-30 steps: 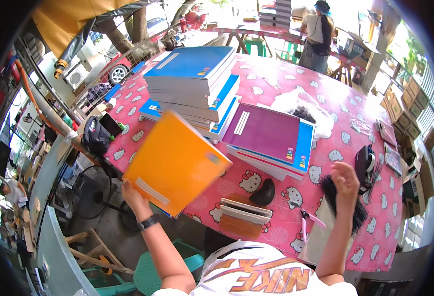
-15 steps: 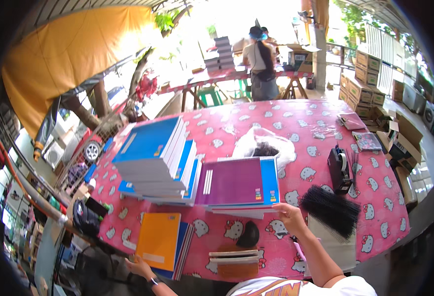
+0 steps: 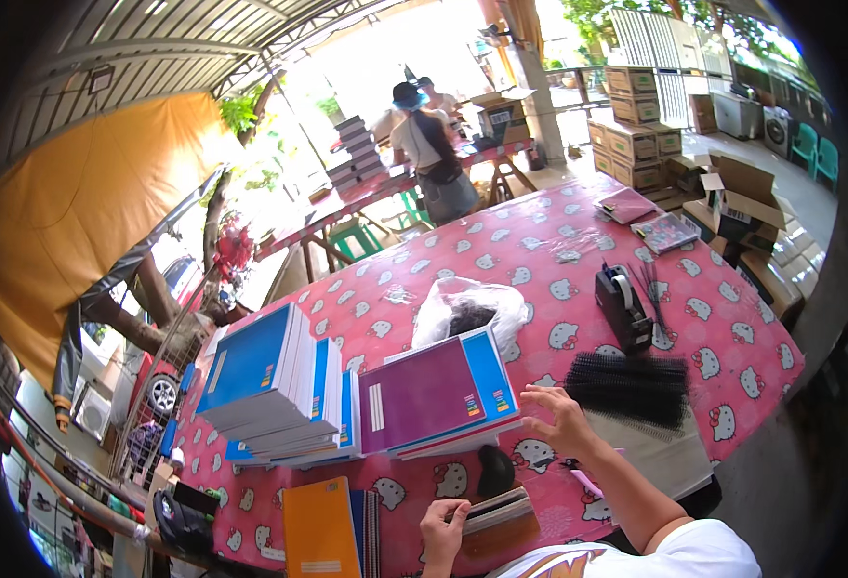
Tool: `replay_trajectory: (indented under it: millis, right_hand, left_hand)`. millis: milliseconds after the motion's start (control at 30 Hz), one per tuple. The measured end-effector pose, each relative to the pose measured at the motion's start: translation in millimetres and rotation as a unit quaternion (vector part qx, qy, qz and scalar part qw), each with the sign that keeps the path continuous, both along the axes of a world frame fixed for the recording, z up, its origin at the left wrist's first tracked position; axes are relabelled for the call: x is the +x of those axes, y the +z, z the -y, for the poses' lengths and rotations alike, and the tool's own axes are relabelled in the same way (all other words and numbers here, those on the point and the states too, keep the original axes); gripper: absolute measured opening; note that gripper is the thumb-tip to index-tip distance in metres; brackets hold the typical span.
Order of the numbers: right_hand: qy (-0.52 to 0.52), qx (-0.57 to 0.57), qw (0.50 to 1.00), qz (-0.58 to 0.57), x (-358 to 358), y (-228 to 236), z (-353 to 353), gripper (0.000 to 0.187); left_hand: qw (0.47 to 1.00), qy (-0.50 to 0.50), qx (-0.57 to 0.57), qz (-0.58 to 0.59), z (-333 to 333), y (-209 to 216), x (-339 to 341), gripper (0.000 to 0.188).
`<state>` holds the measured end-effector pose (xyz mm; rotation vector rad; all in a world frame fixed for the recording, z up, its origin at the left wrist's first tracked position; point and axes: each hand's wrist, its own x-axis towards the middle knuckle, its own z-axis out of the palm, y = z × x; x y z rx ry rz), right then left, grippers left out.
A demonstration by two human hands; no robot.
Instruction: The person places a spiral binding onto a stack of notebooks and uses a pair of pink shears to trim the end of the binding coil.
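Head view: near five o'clock the right hand point(image 3: 561, 424), fingers parted, hovers beside the purple notebook point(image 3: 424, 395) at six; the left hand point(image 3: 443, 528), also at six, curls, grip impossible to tell. The orange notebook point(image 3: 318, 525) lies at seven, probably to keep piles separate.

A purple notebook point(image 3: 424, 395) lies closed and flat, cover up, on a low pile, white label lines at its left and a small coloured motif near its right edge. Beneath it, a blue notebook point(image 3: 496, 376) shows as a strip on the right. Nearer on the desk point(image 3: 549, 260), an orange notebook point(image 3: 318, 530) lies closed, overlapping a darker blue notebook point(image 3: 358, 525); its lower end is cut off from view.
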<state>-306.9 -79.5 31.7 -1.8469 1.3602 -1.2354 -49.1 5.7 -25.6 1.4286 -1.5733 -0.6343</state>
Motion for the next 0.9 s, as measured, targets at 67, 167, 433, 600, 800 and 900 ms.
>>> replay_trajectory:
  millis: [67,167,433,600,800,900]
  right_hand:
    - [-0.029,-0.06,0.997,-0.027,-4.2,8.7,-10.0,0.061]
    - [-0.039,-0.139,0.985,-0.098,0.2,40.0,-36.7,0.086]
    - [-0.094,-0.257,0.93,-0.244,-1.7,51.3,-65.2,0.104]
    - [-0.102,-0.265,0.937,-0.205,-20.2,74.3,-85.0,0.104]
    - [-0.114,-0.273,0.921,-0.252,-19.0,66.9,-86.2,0.105]
    - [-0.084,-0.254,0.927,-0.261,-17.4,64.8,-92.8,0.105]
  left_hand:
    - [1.0,-0.019,-0.007,-0.012,10.1,18.2,-4.4,0.032]
    - [0.964,-0.197,0.066,-0.164,38.8,67.8,-24.3,0.066]
    - [0.765,-0.561,0.204,-0.241,83.7,164.2,-128.4,0.107]
    - [0.754,-0.611,0.134,-0.202,84.4,189.2,-130.8,0.101]
    - [0.733,-0.642,0.142,-0.175,74.6,176.1,-138.6,0.1]
    - [0.715,-0.648,0.113,-0.237,82.1,198.5,-121.3,0.095]
